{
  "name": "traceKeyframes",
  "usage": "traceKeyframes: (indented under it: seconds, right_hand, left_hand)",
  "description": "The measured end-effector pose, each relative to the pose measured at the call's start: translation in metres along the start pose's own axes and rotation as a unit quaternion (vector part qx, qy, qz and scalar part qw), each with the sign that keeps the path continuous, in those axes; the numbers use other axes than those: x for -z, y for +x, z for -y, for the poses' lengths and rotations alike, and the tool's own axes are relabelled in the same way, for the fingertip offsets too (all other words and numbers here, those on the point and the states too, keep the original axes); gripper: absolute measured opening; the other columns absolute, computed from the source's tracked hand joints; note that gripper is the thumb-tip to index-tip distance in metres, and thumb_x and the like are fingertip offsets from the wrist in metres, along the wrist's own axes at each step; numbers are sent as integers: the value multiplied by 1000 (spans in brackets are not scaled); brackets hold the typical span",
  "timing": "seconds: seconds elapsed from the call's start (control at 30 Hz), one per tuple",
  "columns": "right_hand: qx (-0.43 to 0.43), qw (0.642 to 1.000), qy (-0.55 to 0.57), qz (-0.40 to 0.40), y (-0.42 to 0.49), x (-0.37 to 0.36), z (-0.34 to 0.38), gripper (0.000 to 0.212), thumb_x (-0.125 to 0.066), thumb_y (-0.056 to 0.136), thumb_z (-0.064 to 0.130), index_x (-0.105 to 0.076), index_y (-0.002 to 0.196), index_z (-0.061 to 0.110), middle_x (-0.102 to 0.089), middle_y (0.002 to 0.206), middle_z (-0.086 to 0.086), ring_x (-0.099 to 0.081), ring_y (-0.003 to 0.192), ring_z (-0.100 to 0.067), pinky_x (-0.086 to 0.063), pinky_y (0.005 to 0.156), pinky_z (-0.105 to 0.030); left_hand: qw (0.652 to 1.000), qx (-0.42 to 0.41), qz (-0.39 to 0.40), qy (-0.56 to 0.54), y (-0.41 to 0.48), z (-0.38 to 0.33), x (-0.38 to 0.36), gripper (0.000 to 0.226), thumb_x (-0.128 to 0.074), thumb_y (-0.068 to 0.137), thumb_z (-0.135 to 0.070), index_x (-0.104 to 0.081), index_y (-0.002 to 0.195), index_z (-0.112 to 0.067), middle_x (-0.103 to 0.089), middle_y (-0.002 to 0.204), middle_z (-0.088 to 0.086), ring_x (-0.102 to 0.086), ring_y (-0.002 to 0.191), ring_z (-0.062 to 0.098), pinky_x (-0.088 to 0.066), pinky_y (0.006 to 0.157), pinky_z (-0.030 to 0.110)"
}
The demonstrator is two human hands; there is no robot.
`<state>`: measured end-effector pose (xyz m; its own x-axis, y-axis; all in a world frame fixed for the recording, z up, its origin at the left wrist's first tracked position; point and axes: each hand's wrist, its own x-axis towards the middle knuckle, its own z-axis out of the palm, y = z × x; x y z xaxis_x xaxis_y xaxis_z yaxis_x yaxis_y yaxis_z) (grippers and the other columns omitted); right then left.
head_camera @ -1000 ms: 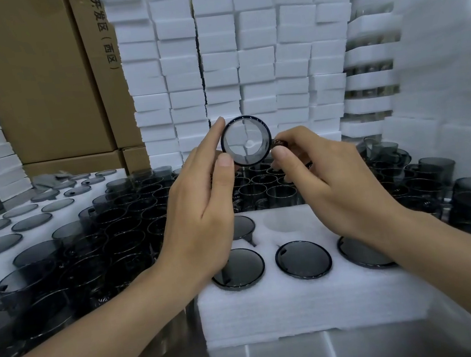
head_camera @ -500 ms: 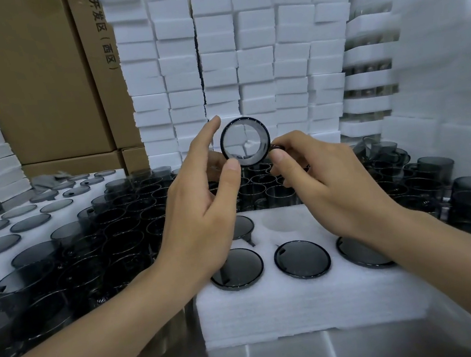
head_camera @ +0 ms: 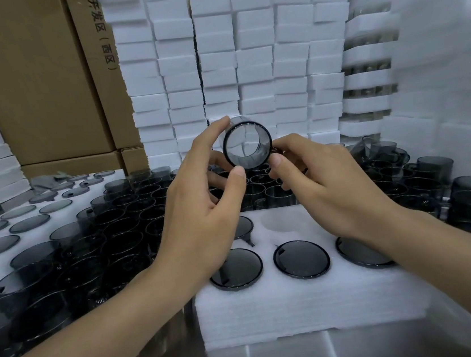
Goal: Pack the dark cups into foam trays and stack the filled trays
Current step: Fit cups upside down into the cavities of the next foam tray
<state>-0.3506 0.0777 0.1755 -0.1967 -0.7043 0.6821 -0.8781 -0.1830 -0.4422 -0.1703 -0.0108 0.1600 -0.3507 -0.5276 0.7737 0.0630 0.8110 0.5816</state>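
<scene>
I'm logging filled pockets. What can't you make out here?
Head view:
Whether the foam tray's back right pocket is filled: the right hand covers it.
The held cup's handle: behind the right hand's fingers.
Most of the back left cup: the left hand hides it.
The foam tray's right end: under the right forearm.

Tray pocket point(head_camera: 285, 221) free, cups point(head_camera: 122, 233) crowd left

Stacked cardboard boxes point(head_camera: 24, 85), back left

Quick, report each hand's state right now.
Left hand: grips the dark cup between thumb and index finger.
Right hand: pinches the same cup's right edge.
</scene>
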Motion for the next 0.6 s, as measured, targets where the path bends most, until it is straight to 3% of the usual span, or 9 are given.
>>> traceKeyframes:
  seconds: [0.17, 0.33, 0.43, 0.6]
  right_hand:
    - [23, 999, 26, -32, 0, 0, 0, 34, -46, 101, 59, -55, 128, 40, -65, 102, 26, -65, 91, -5, -53, 74, -34]
    - [45, 998, 28, -41, 0, 1, 1, 30, -54, 101, 50, -52, 130, 44, -63, 109, 23, -66, 93, -9, -56, 72, -36]
    - [52, 998, 29, -31, 0, 0, 0, 39, -60, 96, 45, -49, 134, 46, -64, 111, 19, -68, 92, -11, -58, 74, -41]
    - [72, 997, 7, -29, 1, -1, -3, 55, -72, 95, 39, -46, 144, 40, -61, 125, 21, -63, 114, -4, -56, 91, -36]
  left_hand:
    - [1000, 17, 11, -5, 1, 3, -1, 65, -64, 99, -34, -36, 153, -58, -67, 112, -21, -68, 81, 19, -51, 66, 20]
    - [999, 24, 18, -17, 2, 5, -1, 67, -68, 99, -29, -37, 152, -57, -73, 116, -18, -68, 75, 17, -51, 64, 18]
    - [1000, 20, 18, -12, 2, 4, 0, 66, -71, 101, -25, -39, 149, -57, -73, 119, -16, -70, 77, 18, -51, 63, 17]
    - [1000, 23, 15, -4, 2, 3, 0, 64, -73, 100, -25, -42, 145, -59, -72, 120, -18, -70, 77, 21, -50, 61, 18]
